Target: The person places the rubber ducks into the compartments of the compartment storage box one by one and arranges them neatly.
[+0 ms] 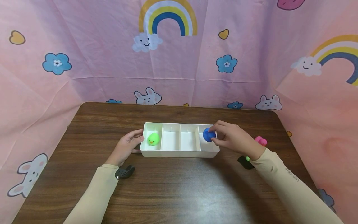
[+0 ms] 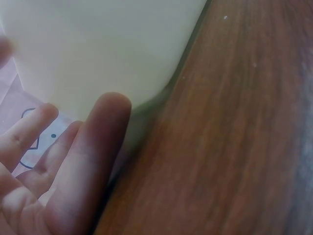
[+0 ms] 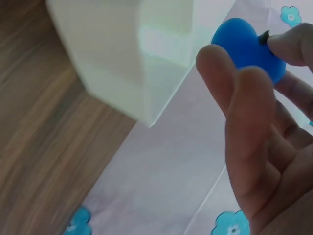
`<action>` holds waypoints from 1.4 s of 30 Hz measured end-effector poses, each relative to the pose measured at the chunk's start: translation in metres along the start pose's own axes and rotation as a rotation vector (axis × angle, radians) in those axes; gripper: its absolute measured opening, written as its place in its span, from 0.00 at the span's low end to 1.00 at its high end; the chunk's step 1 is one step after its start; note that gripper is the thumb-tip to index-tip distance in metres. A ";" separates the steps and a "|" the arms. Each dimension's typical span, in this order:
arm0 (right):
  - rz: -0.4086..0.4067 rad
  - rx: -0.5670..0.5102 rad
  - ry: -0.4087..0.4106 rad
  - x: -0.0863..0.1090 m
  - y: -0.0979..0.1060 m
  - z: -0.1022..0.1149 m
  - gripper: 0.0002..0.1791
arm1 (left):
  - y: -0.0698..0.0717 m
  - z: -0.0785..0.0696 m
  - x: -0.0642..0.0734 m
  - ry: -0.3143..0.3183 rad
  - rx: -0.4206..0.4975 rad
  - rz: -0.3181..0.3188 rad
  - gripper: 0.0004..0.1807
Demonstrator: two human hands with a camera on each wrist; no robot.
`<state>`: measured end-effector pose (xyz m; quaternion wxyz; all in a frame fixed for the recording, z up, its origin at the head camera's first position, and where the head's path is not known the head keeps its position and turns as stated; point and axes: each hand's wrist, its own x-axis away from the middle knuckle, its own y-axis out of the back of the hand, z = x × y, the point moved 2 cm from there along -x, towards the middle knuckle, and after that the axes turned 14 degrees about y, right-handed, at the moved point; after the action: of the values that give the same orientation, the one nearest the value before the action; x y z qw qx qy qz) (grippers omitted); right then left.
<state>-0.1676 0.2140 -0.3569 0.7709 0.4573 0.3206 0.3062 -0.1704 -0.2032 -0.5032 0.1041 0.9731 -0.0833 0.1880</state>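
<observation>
A long white divided tray lies crosswise on the wooden table. A green toy duck with an orange beak sits in its leftmost compartment. My left hand touches the tray's left end, thumb at the rim and the other fingers stretched along the outside of the end wall. Over the rightmost compartment, my right hand pinches a blue toy duck between thumb and fingertips. In the right wrist view, that duck shows above the tray's rim, partly covered by fingers.
A pink toy duck stands on the table to the right, partly behind the right wrist. Close by, a small bit of green shows beneath that wrist. Patterned pink cloth hangs behind the table and at both sides.
</observation>
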 end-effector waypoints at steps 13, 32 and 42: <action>0.021 -0.003 0.097 -0.059 -0.018 0.025 0.14 | 0.001 0.002 -0.002 -0.003 0.008 0.016 0.34; 0.124 0.053 0.096 -0.110 -0.067 0.033 0.13 | 0.000 0.000 0.000 0.005 0.002 0.006 0.34; 0.190 0.087 0.038 -0.121 -0.089 0.027 0.12 | 0.001 0.002 0.000 0.007 -0.001 0.001 0.34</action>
<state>-0.2035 0.0727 -0.4010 0.7117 0.5128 0.3032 0.3724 -0.1701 -0.2041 -0.5047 0.1048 0.9723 -0.0835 0.1916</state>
